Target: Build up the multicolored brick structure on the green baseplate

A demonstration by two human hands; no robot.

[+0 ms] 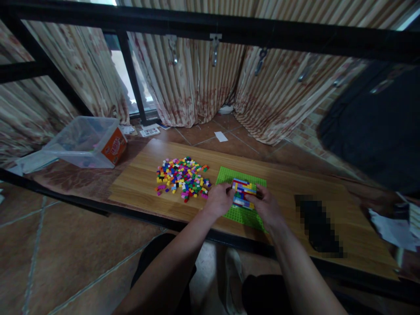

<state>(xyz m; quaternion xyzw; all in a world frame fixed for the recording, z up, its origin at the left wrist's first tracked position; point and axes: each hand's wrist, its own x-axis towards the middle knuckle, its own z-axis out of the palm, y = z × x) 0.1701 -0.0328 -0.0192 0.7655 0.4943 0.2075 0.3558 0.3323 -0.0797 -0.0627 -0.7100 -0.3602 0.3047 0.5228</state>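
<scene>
A flat block of joined toy bricks [243, 192] in red, yellow, blue and white lies between my two hands, over the green baseplate [241, 215]. My left hand [220, 199] is closed at the block's left edge. On the opposite edge, my right hand [265, 203] grips it with thumb and fingers. Whether the block rests on the baseplate or is lifted slightly, I cannot tell. A heap of loose coloured bricks [183, 175] spreads over the wooden board to the left of my left hand.
The wooden board [138, 186] lies on a dark-framed bench. A clear plastic tub [78, 146] with an orange label stands at the far left. A dark, pixelated object [318, 225] lies on the right. A dark metal bar [197, 26] with hanging clips crosses above, before striped curtains.
</scene>
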